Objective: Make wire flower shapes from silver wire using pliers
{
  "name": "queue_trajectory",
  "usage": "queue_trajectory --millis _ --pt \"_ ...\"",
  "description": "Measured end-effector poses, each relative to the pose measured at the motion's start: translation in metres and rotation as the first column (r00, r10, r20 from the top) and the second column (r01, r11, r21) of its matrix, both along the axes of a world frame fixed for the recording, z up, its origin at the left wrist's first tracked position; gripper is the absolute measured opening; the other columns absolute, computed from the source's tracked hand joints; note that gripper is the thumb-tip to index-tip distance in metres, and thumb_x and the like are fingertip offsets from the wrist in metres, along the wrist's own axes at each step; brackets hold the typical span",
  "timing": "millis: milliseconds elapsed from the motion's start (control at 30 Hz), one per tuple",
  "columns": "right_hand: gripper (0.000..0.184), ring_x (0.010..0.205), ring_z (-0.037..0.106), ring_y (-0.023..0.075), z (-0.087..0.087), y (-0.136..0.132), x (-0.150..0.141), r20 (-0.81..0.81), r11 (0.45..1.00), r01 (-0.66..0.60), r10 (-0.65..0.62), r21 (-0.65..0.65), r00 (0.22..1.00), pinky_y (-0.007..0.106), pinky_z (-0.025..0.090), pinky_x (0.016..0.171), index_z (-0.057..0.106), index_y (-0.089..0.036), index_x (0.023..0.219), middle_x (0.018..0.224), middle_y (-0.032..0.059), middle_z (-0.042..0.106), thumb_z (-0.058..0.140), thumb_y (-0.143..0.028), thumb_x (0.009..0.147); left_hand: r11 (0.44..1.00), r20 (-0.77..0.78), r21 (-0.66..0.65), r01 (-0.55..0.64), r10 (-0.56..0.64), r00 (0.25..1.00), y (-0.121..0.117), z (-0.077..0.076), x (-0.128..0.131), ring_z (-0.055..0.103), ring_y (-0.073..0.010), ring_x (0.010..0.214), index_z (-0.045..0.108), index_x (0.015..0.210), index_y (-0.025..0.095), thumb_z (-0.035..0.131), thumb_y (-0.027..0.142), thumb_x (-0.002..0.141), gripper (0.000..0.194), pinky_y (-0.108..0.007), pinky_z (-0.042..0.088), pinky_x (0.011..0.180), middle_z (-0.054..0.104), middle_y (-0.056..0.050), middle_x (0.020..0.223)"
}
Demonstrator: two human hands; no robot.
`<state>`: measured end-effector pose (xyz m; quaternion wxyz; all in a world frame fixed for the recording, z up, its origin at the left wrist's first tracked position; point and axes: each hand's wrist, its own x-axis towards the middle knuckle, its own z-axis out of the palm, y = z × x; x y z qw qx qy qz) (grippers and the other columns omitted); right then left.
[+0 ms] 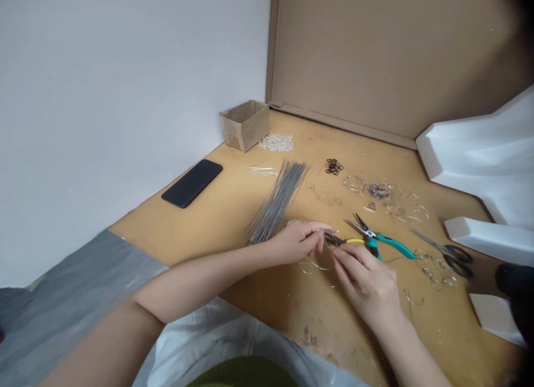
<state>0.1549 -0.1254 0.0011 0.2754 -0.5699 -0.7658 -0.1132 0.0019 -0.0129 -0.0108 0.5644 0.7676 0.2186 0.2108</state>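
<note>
My left hand (302,241) is closed in a pinch, fingertips on a thin metal wire (320,267) that curves down below it. Close by on the right, my right hand (367,281) pinches the same thin wire, its fingertips nearly meeting the left ones. Yellow-handled pliers (354,241) with dark jaws lie just behind the fingertips, partly covered by my hands. Beyond them are teal-handled long-nose pliers (387,243), spread apart. A bundle of straight grey wires (277,201) lies beside my left hand, partly behind the forearm.
A small cardboard box (246,125) stands at the back beside a pile of small clear pieces (276,142). A black phone (192,183) lies at left. Black rings (334,166), tangled wire pieces (379,191) and scissors (453,254) lie right. White foam blocks (463,153) border the right edge.
</note>
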Motion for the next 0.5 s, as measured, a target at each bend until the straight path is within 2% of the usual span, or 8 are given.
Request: queue_trajectory --millis 133,333,500 --pt "0.022 0.074 0.066 0.0147 -0.002 0.000 -0.001 -0.004 0.998 0.046 -0.046 0.042 0.999 0.023 0.049 0.065 0.066 -0.019 0.099 0.091 0.0064 0.070 0.053 -0.016 0.082 1.000 0.015 -0.006 0.029 -0.029 0.999 -0.005 0.001 0.000 0.049 -0.0070 0.053 0.054 0.118 0.013 0.037 0.019 0.085 0.038 -0.018 0.041 0.055 0.057 0.001 0.067" --pt "0.021 0.059 0.061 0.0136 -0.004 0.002 -0.005 0.079 0.998 0.027 -0.032 0.057 0.996 0.024 0.044 0.060 0.065 -0.015 0.100 0.069 0.0045 0.068 0.054 -0.017 0.083 0.999 -0.031 0.030 -0.036 0.037 0.999 -0.011 0.000 0.001 0.048 -0.0087 0.058 0.053 0.119 0.016 0.039 0.020 0.084 0.038 -0.018 0.037 0.054 0.058 -0.001 0.071" --pt "0.020 0.055 0.055 0.0138 -0.006 0.001 -0.008 0.131 0.996 0.051 -0.060 0.074 0.990 0.025 0.039 0.057 0.066 -0.014 0.098 0.060 0.0030 0.062 0.054 -0.017 0.082 0.998 -0.005 0.052 -0.031 0.032 0.999 -0.014 -0.002 0.001 0.040 -0.0072 0.052 0.049 0.120 0.017 0.039 0.013 0.079 0.043 -0.017 0.031 0.050 0.046 0.005 0.059"
